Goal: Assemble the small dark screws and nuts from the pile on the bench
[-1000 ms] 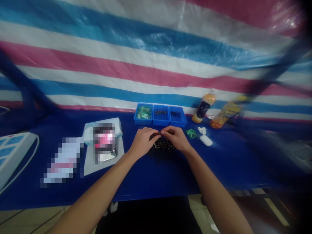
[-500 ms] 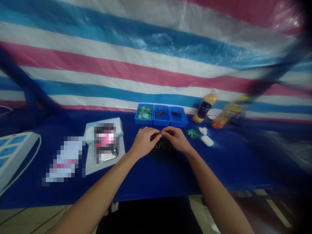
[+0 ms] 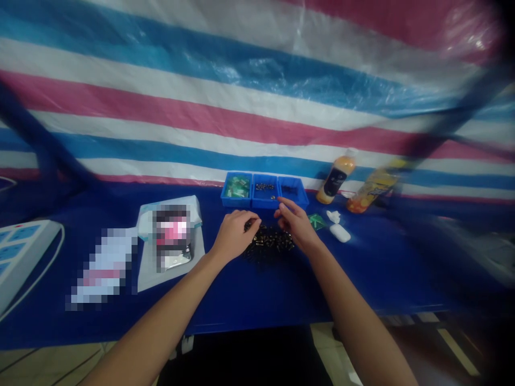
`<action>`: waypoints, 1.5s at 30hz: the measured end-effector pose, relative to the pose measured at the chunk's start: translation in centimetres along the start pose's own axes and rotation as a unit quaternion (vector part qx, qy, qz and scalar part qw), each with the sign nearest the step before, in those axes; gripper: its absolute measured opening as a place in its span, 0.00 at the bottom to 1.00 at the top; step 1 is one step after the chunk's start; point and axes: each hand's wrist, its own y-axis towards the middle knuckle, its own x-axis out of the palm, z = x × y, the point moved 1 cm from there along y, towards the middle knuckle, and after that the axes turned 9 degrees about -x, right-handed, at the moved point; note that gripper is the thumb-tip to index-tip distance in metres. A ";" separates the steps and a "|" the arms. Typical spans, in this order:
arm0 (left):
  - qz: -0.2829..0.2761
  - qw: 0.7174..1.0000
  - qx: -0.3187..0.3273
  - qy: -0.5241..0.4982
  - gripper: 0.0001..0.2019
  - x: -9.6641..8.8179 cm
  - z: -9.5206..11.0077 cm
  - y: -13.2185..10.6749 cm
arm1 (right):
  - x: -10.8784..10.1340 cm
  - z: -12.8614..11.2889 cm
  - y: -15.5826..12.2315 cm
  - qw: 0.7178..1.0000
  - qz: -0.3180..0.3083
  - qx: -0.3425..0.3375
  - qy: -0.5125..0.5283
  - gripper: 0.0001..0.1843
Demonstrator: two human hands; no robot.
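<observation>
A pile of small dark and brassy metal pieces (image 3: 270,241), like screws or fittings, lies on the blue tabletop between my hands. My left hand (image 3: 238,230) is at the pile's left edge, thumb and fingertips brought together; anything between them is too small to make out. My right hand (image 3: 294,222) is over the right side of the pile, index finger stretched toward the middle blue bin (image 3: 265,203) and thumb apart from it. Just beyond that fingertip, one small brassy piece (image 3: 273,197) shows at the bin's front, with several dark metal pieces (image 3: 264,186) behind it.
The left blue bin (image 3: 236,203) holds green-and-white packets; the right bin (image 3: 293,199) has dark pieces. Two drink bottles (image 3: 337,179) stand at back right. A green packet (image 3: 316,221) and white case (image 3: 340,232) lie nearer. Left are a wipes pack (image 3: 195,212) and power strip (image 3: 30,252).
My hands, earlier together at the fingertips above the pile, have parted. The right has reached forward to the middle bin and its fingers have spread; a brassy piece now shows there.
</observation>
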 end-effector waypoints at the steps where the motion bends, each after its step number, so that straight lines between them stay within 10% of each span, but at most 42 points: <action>1: 0.001 1.000 -0.001 0.002 0.08 0.0 0.0 0.0 | -0.1 -0.1 0.1 1.000 0.002 -0.011 -0.009 0.26; 5: -0.001 1.000 -0.018 0.009 0.07 0.1 -0.4 0.1 | -0.7 -0.1 0.2 0.978 -0.014 -0.066 -0.198 0.22; 9: -0.018 0.998 -0.046 0.025 0.08 0.5 -1.1 0.1 | -1.0 0.0 -0.1 0.889 -0.096 -0.124 -0.431 0.12; 16: -0.030 0.998 -0.051 0.018 0.09 0.8 -1.1 0.1 | -0.7 0.4 -0.6 0.798 -0.154 -0.076 -0.577 0.12; 24: -0.019 0.999 -0.040 0.003 0.09 0.7 -0.8 0.1 | 0.0 0.5 -0.6 0.819 -0.156 -0.109 -0.541 0.10; 31: -0.010 1.000 0.000 -0.028 0.07 0.5 -0.3 -0.1 | 0.6 0.0 -0.6 0.908 -0.104 -0.178 -0.364 0.09; 45: 0.026 0.994 0.018 -0.101 0.07 -0.2 0.6 -0.3 | 1.4 -0.8 -0.9 0.985 -0.117 -0.085 -0.097 0.13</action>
